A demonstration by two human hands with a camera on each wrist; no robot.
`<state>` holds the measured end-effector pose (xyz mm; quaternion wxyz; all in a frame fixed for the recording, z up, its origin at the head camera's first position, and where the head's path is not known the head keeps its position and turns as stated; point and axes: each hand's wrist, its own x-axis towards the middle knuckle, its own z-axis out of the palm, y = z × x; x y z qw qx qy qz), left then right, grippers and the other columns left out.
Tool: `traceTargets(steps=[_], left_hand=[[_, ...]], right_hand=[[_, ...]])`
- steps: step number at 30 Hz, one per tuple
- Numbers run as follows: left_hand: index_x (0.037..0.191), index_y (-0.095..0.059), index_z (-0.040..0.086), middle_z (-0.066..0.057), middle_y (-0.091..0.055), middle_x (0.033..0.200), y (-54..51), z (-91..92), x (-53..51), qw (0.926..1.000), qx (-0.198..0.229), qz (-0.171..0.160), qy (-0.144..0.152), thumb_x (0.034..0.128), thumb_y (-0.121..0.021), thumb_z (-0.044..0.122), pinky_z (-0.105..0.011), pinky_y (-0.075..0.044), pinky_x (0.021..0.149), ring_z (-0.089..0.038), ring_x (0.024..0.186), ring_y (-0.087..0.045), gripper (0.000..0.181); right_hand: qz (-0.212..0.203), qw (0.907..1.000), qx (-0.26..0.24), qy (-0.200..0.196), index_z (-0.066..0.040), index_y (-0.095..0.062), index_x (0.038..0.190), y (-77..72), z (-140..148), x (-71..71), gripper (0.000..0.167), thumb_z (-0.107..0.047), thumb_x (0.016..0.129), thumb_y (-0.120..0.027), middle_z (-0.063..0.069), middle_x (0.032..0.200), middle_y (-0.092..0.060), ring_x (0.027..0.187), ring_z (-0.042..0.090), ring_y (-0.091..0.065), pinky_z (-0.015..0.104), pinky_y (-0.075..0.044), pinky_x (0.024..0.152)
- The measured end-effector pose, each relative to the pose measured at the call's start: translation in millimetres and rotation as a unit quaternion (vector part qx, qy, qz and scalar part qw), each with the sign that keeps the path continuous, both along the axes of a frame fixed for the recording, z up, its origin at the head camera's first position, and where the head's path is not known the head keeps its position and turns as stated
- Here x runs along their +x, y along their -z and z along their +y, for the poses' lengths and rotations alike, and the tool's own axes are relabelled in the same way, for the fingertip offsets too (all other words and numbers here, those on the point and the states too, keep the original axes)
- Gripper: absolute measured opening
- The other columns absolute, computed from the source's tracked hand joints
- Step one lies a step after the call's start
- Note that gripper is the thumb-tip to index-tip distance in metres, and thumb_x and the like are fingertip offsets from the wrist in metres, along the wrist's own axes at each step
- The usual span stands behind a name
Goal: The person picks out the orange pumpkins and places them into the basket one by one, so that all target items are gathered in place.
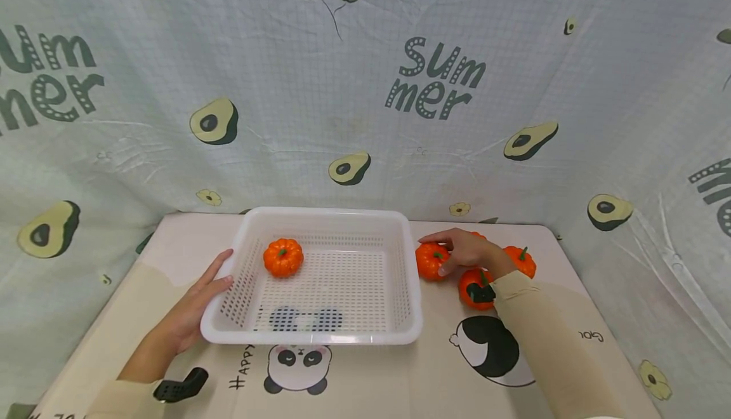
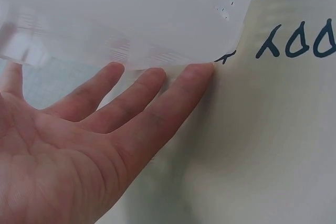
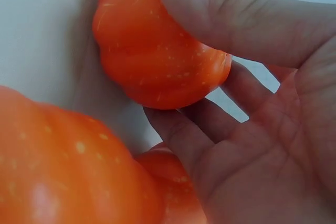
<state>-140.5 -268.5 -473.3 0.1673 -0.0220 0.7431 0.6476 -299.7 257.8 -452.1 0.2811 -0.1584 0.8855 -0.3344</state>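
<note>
A white plastic basket [image 1: 316, 336] with slotted sides stands on the table, one small orange toy pumpkin [image 1: 283, 258] inside at its left. My left hand [image 1: 197, 305] is at the basket's left side, fingers extended; in the left wrist view the fingertips [image 2: 197, 74] touch the outer wall. To the right of the basket, my right hand [image 1: 465, 251] holds another toy pumpkin [image 1: 429, 261], the thumb [image 3: 220, 19] on one side and fingers curled around the other. Beside that hand sit more toy pumpkins, one nearer [image 1: 476, 289] and one farther right [image 1: 521, 260], with another partly hidden behind the hand.
The table [image 1: 365, 381] wears a light cover printed with a panda and a dark-haired cartoon head. A pale curtain [image 1: 365, 89] with avocado prints hangs behind and along both sides. Dark wrist straps show on both arms.
</note>
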Motion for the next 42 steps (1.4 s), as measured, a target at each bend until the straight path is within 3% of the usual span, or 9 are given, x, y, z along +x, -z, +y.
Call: traceTargets(steps=[12, 20, 25, 33, 37, 42], left_hand=[[0.166, 0.003, 0.043, -0.021, -0.006, 0.174, -3.4, 0.0, -1.4, 0.9999, -0.008, 0.006, -0.004, 0.1119, -0.038, 0.043, -0.046, -0.058, 0.097, -0.040, 0.138, -0.042, 0.068], [0.166, 0.003, 0.043, -0.021, -0.006, 0.175, -3.0, -1.1, -1.2, 0.9999, -0.008, 0.005, -0.004, 0.1119, -0.038, 0.043, -0.046, -0.058, 0.098, -0.041, 0.140, -0.039, 0.068], [0.167, 0.003, 0.042, -0.020, -0.006, 0.175, -1.2, -1.4, -0.5, 0.9999, -0.010, 0.006, -0.004, 0.1120, -0.038, 0.042, -0.044, -0.058, 0.098, -0.040, 0.140, -0.040, 0.068], [0.167, 0.003, 0.041, -0.021, -0.006, 0.175, 0.6, -0.9, 1.2, 0.9999, -0.010, 0.007, -0.007, 0.1117, -0.039, 0.041, -0.046, -0.058, 0.098, -0.044, 0.142, -0.038, 0.069], [0.167, 0.002, 0.041, -0.020, -0.006, 0.175, 0.7, -0.3, -0.1, 1.0000, -0.006, 0.004, -0.007, 0.1117, -0.039, 0.042, -0.047, -0.058, 0.099, -0.043, 0.142, -0.038, 0.069], [0.166, 0.003, 0.043, -0.020, -0.005, 0.175, 1.6, 0.2, -0.8, 1.0000, 0.002, 0.001, -0.004, 0.1118, -0.039, 0.041, -0.048, -0.057, 0.098, -0.041, 0.140, -0.040, 0.069]], right_hand=[[0.020, 0.9997, -0.004, -0.015, -0.013, -0.057, 0.150, -10.3, 2, 0.8, 0.077, -0.006, 0.077, -0.084, 0.015, 0.146, -0.061, 0.133, 0.038, -0.053, 0.058, -0.045, 0.114], [0.023, 0.9995, -0.010, -0.020, -0.013, -0.058, 0.149, -19.0, 2, 1.9, 0.078, -0.006, 0.076, -0.083, 0.014, 0.143, -0.062, 0.127, 0.035, -0.054, 0.047, -0.053, 0.104], [0.029, 0.9994, -0.004, -0.018, -0.015, -0.059, 0.148, -27.2, 2, 5.2, 0.076, -0.006, 0.076, -0.082, 0.013, 0.144, -0.062, 0.128, 0.033, -0.055, 0.047, -0.054, 0.105], [0.033, 0.9986, -0.004, -0.041, -0.019, -0.064, 0.144, -43.3, 0, 10.2, 0.073, -0.004, 0.076, -0.082, 0.011, 0.138, -0.066, 0.124, 0.029, -0.057, 0.044, -0.054, 0.103], [0.033, 0.9974, -0.017, -0.061, -0.013, -0.062, 0.145, -48.3, 1, 11.1, 0.072, -0.004, 0.077, -0.083, 0.012, 0.138, -0.067, 0.123, 0.029, -0.059, 0.043, -0.056, 0.103], [0.009, 0.9969, -0.028, -0.074, -0.014, -0.062, 0.145, -53.7, 4, 10.7, 0.072, -0.005, 0.078, -0.084, 0.011, 0.138, -0.068, 0.124, 0.028, -0.061, 0.041, -0.057, 0.102]])
